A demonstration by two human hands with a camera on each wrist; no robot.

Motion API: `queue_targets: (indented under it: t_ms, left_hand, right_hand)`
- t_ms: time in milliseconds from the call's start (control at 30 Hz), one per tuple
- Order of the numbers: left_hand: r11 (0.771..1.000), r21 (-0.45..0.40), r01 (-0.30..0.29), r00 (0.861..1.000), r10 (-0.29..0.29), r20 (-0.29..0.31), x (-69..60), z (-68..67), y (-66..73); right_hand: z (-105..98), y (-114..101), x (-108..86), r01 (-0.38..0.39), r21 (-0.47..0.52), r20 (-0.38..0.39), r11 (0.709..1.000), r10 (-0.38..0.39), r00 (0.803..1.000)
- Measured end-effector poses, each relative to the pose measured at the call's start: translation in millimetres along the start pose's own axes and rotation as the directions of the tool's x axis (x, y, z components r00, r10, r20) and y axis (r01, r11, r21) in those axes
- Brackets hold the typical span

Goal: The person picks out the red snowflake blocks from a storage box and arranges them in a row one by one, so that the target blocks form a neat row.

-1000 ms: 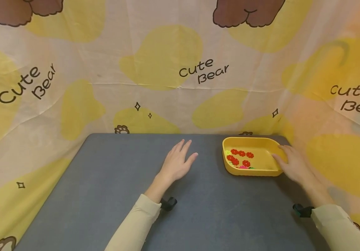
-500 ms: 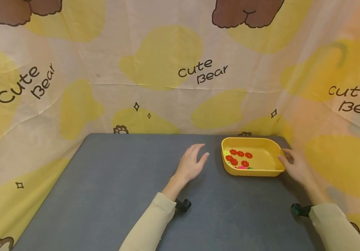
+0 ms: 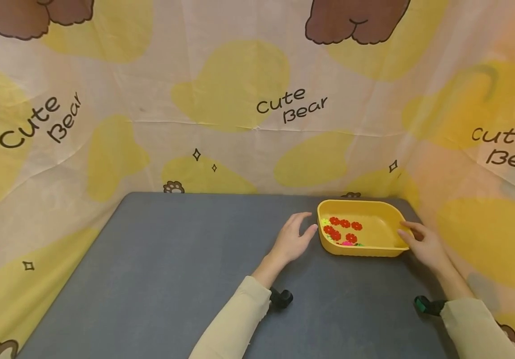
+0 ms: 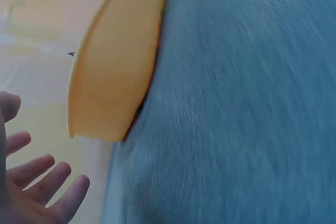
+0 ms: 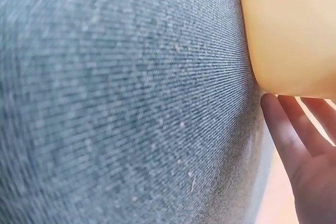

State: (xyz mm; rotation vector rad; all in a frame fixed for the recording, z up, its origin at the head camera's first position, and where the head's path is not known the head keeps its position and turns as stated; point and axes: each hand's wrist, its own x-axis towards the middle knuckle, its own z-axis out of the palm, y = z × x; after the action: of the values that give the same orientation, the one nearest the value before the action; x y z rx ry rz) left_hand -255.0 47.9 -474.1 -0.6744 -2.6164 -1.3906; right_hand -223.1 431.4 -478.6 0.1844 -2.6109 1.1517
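Yellow tray: your straight-fingered right hand touches three o'clock.
Left hand: apart, near nine.
Red pieces: tilting could spill them.

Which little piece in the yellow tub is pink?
The pink piece is by the near side of the yellow tub, partly hidden behind its rim. It's the only pink one showing; the other pieces are red, green or yellowish.
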Motion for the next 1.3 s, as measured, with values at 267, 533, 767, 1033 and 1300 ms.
queue_targets:
  t_ms: [267,533,767,1033,1300]
  left_hand:
    - [0.988,-0.118,0.096,0.995,-0.095,0.02,5.6,18.1,2.9]
    - [0.973,-0.175,0.15,0.989,-0.146,0.036,7.1,34.7,5.7]
    - [0.971,-0.174,0.165,0.986,-0.16,0.045,9.5,46.9,9.4]
    - [0.964,-0.201,0.175,0.984,-0.173,0.031,9.5,48.6,8.8]
    - [0.967,-0.178,0.181,0.983,-0.177,0.04,7.6,43.7,11.2]
  right_hand:
    - [0,4,-1.1,-0.051,0.029,0.002,0.998,0.051,0.999]
    - [2,6,-0.3,-0.076,0.134,0.052,0.988,0.07,0.996]
    - [-1,3,-1.1,-0.097,0.138,0.066,0.986,0.088,0.994]
    - [-4,2,-1.2,-0.101,0.181,0.09,0.978,0.086,0.992]
    - [-4,-6,-7.0,-0.102,0.243,0.107,0.965,0.077,0.991]
